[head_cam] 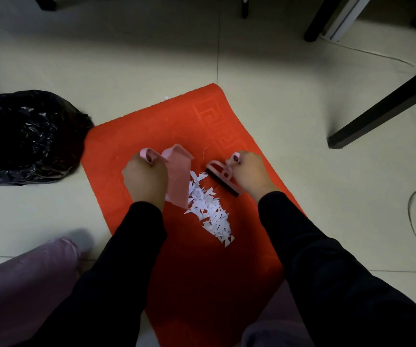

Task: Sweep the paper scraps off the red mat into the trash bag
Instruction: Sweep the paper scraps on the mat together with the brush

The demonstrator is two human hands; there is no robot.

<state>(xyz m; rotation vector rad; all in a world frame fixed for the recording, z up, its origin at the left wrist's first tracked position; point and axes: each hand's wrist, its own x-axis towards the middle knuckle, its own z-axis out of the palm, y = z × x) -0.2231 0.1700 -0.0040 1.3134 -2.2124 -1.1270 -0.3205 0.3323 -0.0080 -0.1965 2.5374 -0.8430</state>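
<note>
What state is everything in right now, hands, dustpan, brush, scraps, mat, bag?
Red mat: flat on the floor.
Paper scraps: piled on the mat, unswept.
Dustpan: tilted, lip at the scraps.
Brush: bristles facing the scraps.
Left hand: grips the dustpan handle.
Right hand: grips the brush handle.
Trash bag: crumpled, beside the mat.

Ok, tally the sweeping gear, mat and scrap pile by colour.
Pink: 2, dustpan and brush
Red: 1, mat
Black: 1, bag
White: 1, scrap pile
Total: 5
</note>
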